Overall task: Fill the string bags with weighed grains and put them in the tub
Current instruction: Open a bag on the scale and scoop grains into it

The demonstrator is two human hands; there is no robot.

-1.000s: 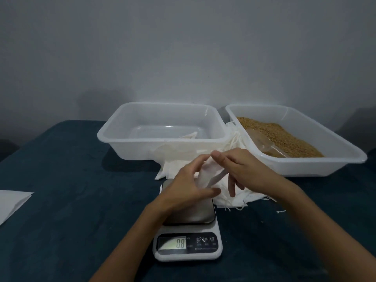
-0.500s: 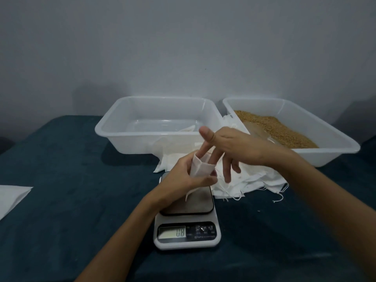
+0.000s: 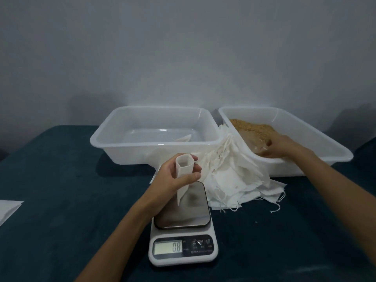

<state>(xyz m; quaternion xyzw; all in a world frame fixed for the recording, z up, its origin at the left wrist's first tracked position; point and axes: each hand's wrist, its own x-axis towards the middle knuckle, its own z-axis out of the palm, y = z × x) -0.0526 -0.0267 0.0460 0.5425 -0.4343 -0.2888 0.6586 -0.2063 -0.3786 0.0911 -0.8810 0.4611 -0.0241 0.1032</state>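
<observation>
A white sheet [image 3: 9, 208] lies at the tabletop's [image 3: 61, 200] left edge. Toward the far edge sits the clear tub [image 3: 156, 137], holding 1 bag. The left hand [image 3: 175, 176] grips an open string bag [image 3: 184, 174] above the scale [image 3: 183, 226], which reads 08. Spare bags [image 3: 234, 180] lie heaped beside it. The right hand [image 3: 281, 146] curls around a clear scoop [image 3: 252, 142] in the grain tray [image 3: 305, 139].

Before me: one desk [image 3: 61, 200] under dark teal cloth. One white sheet [image 3: 8, 208], flat on the cloth at my far left, cut off by the frame edge. One plain grey wall [image 3: 183, 47] behind the desk.
</observation>
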